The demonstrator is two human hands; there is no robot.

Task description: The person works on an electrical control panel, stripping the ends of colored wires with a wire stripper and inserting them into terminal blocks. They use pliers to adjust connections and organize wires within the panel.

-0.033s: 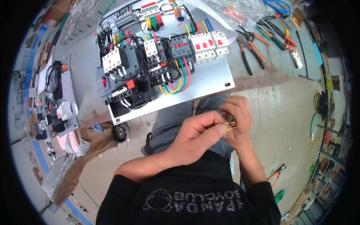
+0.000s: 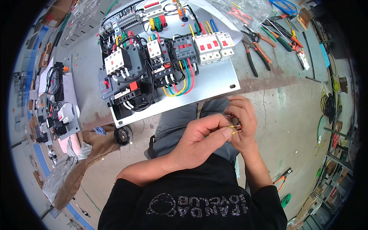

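Note:
Over my lap, my left hand (image 2: 205, 140) is closed in a pinch. Between its thumb and forefinger stick out small yellow wire ferrules (image 2: 232, 132) with thin metal tips. My right hand (image 2: 244, 120) is right beside them, its fingers curled toward my left fingertips. Whatever my right fingers hold is mostly hidden; something small and dark shows there. Beyond both hands, a metal mounting plate (image 2: 214, 80) lies on the workbench (image 2: 90, 96). It carries contactors (image 2: 119, 63), white circuit breakers (image 2: 209, 46) with red switches, and bundles of black, yellow, green and red wires.
Pliers (image 2: 256, 53) with orange and black handles lie right of the plate, near screwdrivers (image 2: 281, 40) and a clear plastic bag (image 2: 245, 15). At the left stands another wired assembly (image 2: 57, 99). An orange-handled tool (image 2: 283, 177) and green wire coil (image 2: 285, 200) are at lower right.
The upper fingers of my right hand have straightened and lifted slightly. My left hand and the yellow ferrules look the same.

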